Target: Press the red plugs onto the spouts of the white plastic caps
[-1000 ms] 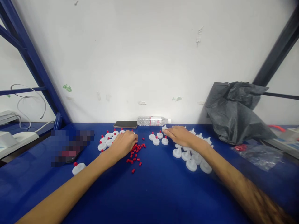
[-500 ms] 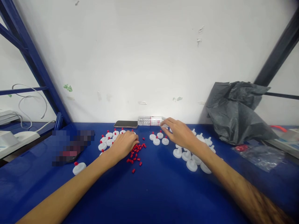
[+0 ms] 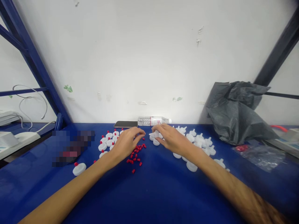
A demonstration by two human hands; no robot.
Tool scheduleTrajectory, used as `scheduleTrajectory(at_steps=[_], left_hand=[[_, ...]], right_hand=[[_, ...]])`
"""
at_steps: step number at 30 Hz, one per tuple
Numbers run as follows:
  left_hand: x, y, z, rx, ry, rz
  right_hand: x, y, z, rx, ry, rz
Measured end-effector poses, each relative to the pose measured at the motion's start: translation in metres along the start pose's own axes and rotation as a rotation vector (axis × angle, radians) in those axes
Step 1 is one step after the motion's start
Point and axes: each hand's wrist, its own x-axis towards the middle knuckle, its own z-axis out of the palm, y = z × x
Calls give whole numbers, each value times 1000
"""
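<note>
Mid-frame, the right hand (image 3: 171, 138) is pinching a white nozzle cap (image 3: 156, 134), best kept steady; the left hand (image 3: 128, 140) is curling near red tip caps (image 3: 136, 155), grip indiscernible.

2 hands (image 3: 173, 140), 1 bottle (image 3: 149, 121), 1 gray bag (image 3: 233, 112), at least 20 white lids (image 3: 192, 167) and 15 loose red caps (image 3: 133, 171)

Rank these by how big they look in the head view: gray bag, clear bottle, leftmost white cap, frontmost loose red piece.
Largest to smallest:
1. Gray bag
2. Clear bottle
3. Leftmost white cap
4. Frontmost loose red piece
</note>
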Motion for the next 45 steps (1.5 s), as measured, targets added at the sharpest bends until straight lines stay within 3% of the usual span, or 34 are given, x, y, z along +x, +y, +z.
scheduleTrajectory(at_steps=[3, 8, 16, 20, 24, 29, 33, 39, 42, 45], left_hand=[[0, 6, 3, -109, 83, 76], [-2, 9, 7, -125, 114, 166], [-3, 6, 7, -59, 143, 72], [-2, 3, 7, -34, 69, 98], [-4, 6, 6, -67, 43, 135], [-7, 11, 6, -115, 38, 89], [-7, 10, 9, -82, -18, 35], [-3, 7, 14, 172, -63, 17], [-4, 2, 19, 407, -166, 101], [-4, -4, 25, 508, -263, 140]], right_hand=[[1, -4, 0, 10, -10, -22], [0, -5, 1, 39, 7, -71], [0, -12, -3, 94, 53, -52], [-1, -15, -1, 104, 41, -42], [-2, -17, 2, 66, 52, -129], [-1, -21, 3, -27, 76, -196], [1, -22, -1, -80, -2, -213], [4, -8, -11, -3, -16, -109], [0, 8, -17, -23, 12, 78], [-6, 26, -19, -93, 0, 267]])
